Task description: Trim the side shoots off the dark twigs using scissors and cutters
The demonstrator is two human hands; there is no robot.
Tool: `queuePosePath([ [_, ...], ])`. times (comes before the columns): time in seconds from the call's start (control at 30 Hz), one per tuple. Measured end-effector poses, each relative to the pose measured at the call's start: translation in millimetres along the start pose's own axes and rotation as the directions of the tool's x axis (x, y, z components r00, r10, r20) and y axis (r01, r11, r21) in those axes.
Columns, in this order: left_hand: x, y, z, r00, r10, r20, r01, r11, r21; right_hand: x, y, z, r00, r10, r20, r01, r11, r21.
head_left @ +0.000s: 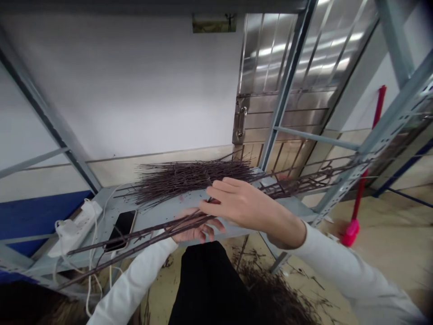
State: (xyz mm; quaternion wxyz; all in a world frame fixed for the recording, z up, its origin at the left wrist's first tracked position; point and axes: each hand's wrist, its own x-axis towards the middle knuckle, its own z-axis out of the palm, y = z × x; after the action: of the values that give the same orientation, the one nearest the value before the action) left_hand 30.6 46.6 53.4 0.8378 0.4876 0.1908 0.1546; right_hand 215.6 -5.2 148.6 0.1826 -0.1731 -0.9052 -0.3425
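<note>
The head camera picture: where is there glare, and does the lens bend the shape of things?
In the head view, bright glare lies on the steel door, the shelf posts look bent and leaning from wide-angle distortion, and the twigs stay fairly sharp.

Twig pile [192,178] on metal shelf [162,211], phone [122,228] and power strip [76,228] to its left; more twigs [270,293] on floor [389,257] below shelf.

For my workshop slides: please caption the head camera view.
Left hand and right hand hold long dark twigs above a metal shelf heaped with more twigs.
</note>
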Motion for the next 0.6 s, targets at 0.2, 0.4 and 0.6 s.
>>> queuePosePath([
  [0.2, -14.4, 27.0, 10.0, 0.981, 0.161, -0.108, -0.155, 0.986, 0.062, 1.3, 5.1, -8.3, 0.999, 0.042, 0.011, -0.042, 0.999, 0.029],
  [0.4, -20.4, 41.0, 20.0, 0.94, 0.261, -0.221, -0.227, 0.96, 0.165, -9.4, 13.9, -2.0, 0.99, 0.139, 0.035, -0.142, 0.983, 0.114],
  [0.6, -15.7, 46.8, 16.6, 0.839, 0.417, -0.351, -0.302, 0.891, 0.338, -21.2, 21.7, 9.7, 0.968, 0.252, -0.011, -0.244, 0.946, 0.214],
])
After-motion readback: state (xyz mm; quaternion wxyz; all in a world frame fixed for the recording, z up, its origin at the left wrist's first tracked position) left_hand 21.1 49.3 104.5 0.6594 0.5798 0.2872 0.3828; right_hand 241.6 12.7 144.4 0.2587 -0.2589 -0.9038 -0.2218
